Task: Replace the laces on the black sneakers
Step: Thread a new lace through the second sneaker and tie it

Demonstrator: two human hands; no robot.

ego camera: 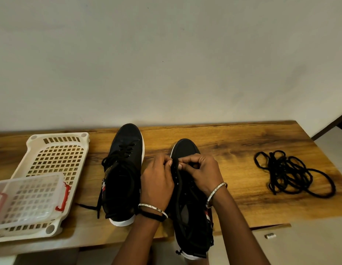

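Two black sneakers sit on the wooden tabletop, with their toes pointing at the wall. The right sneaker is under both hands. Its heel sticks out past the near edge of the tabletop.

The left hand and the right hand meet over the front holes of this shoe. Each grip is pressed together, with the fingers curled, and pinches a bit of black lace there. The lace is black on a black shoe, so the rest of it is hard to see. Each wrist has a silver bangle.

The left sneaker stands just beside the left hand. I cannot tell if they touch. This shoe is laced, and its lace ends hang down onto the wood on its left side.

Further left is a white basket full of little holes. It is near the left sneaker but apart from it. A clear box with red clips lies on the near end of the basket.

On the right, a pile of loose laces lies well apart from the hands. A wide stretch of wood runs between the right hand and the pile.

The far edge of the tabletop meets the wall. The right end of the tabletop comes just past the pile. The basket reaches close to the near edge. A small grey thing lies on the floor below that edge, on the right.
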